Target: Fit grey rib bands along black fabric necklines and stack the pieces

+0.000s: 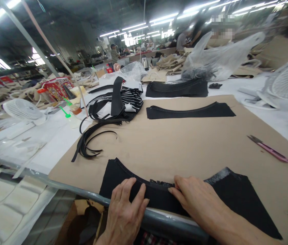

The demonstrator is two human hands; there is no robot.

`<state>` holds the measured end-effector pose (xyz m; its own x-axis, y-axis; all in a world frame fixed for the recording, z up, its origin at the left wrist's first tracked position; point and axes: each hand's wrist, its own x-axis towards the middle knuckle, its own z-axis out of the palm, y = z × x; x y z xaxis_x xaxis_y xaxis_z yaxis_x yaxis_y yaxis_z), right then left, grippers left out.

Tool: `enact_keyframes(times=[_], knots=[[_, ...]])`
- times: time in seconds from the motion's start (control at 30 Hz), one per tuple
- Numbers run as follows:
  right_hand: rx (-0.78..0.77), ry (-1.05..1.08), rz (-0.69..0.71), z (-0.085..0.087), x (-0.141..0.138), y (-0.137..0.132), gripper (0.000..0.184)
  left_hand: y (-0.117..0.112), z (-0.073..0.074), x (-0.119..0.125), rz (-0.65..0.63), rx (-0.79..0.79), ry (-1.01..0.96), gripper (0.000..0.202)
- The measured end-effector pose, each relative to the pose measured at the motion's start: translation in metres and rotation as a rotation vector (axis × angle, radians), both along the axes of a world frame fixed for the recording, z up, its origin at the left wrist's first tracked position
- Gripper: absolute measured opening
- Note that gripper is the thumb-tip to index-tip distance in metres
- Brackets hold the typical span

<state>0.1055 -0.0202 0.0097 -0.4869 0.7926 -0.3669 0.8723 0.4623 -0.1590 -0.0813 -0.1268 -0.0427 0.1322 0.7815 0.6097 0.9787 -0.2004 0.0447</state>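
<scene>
A black curved panel [238,194] of fabric or leather lies along the table's front edge. Its inward-curving upper edge is folded over on the left, with small notched tabs [159,183] showing mid-curve. Toward the right end, that edge carries a whitish, glossy band that looks like glue. My left hand [128,204] rests on the panel with its fingers spread. Thumb and curled fingers of my right hand [187,190] pinch the folded edge just right of the tabs. My right forearm covers part of the panel.
Pink-handled snips [270,149] lie on the brown board [184,139] at right. Behind are another black panel [190,111], a black stack [177,89], black strips [90,139] and striped pieces [131,100]. White fans [23,110] stand left and right; a plastic bag [220,58] sits farther back.
</scene>
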Motion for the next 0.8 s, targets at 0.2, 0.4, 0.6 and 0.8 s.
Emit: enact_keyframes(times=[0.2, 0.4, 0.6, 0.8], knots=[[0.035, -0.014, 0.019, -0.002, -0.001, -0.002, 0.019, 0.012, 0.004, 0.028, -0.281, -0.063, -0.02, 0.033], [0.064, 0.018, -0.021, -0.002, 0.011, -0.003, 0.015, 0.02, -0.006, 0.039, -0.253, -0.042, 0.034, 0.033], [-0.047, 0.096, -0.104, 0.01, 0.041, 0.01, 0.028, 0.019, -0.008, 0.037, -0.256, -0.015, 0.037, 0.033], [-0.124, 0.174, -0.111, 0.006, 0.053, 0.015, 0.017, 0.019, -0.017, 0.04, -0.237, 0.013, 0.002, 0.033]])
